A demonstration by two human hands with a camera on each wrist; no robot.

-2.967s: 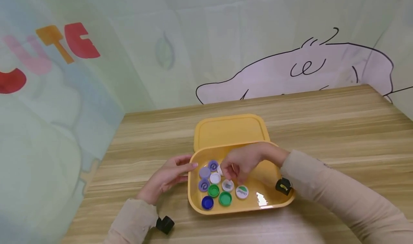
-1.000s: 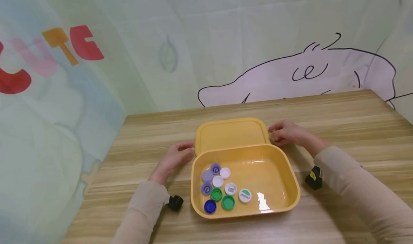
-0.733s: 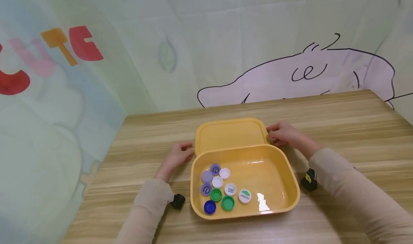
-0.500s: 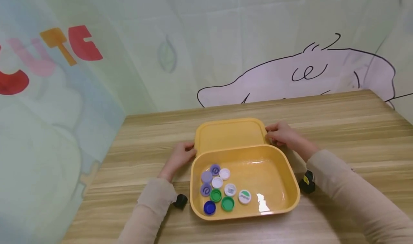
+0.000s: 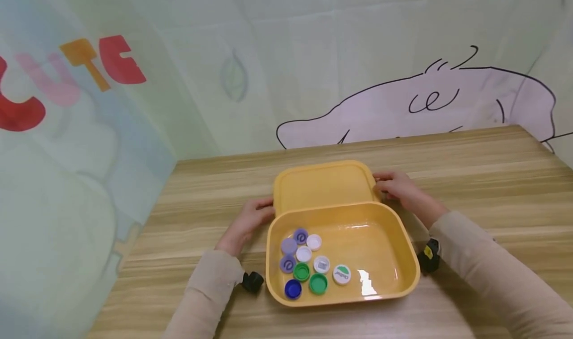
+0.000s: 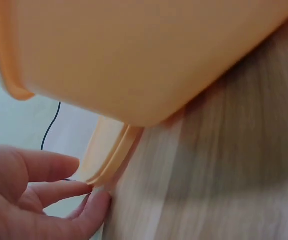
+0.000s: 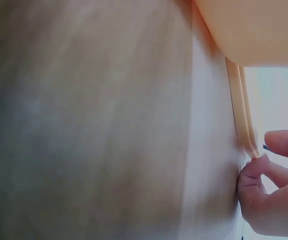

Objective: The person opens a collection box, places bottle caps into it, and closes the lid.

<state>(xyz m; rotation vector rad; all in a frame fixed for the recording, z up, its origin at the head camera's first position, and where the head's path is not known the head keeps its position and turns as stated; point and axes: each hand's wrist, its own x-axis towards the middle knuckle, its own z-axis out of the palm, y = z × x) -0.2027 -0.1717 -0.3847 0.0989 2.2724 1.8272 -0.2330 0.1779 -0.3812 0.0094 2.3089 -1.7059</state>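
Observation:
A yellow plastic lid point(image 5: 326, 185) lies behind a yellow box point(image 5: 376, 234), its near edge hidden by the box. My left hand point(image 5: 246, 223) holds the lid's left edge; in the left wrist view the fingertips meet the edge of the lid point(image 6: 115, 152), with the thumb apart above. At the right edge my right hand point(image 5: 405, 189) grips the lid, fingers bent at its side in the right wrist view. Inside the box, towards its left, sit several bottle caps: purple, white, green point(image 5: 318, 283), dark blue point(image 5: 293, 289), and one white cap with a green print point(image 5: 341, 275).
A wood-grain table point(image 5: 470, 179) carries everything. Behind it and to the left hangs a printed cloth point(image 5: 201, 70) with coloured letters and a drawn animal. A small black camera point(image 5: 252, 282) sits at my left wrist, another point(image 5: 429, 256) at the right.
My right hand has left the bottle caps and gone to the lid's right edge. My left hand has moved from the box rim to the lid. Just now the lid's far edge rises slightly.

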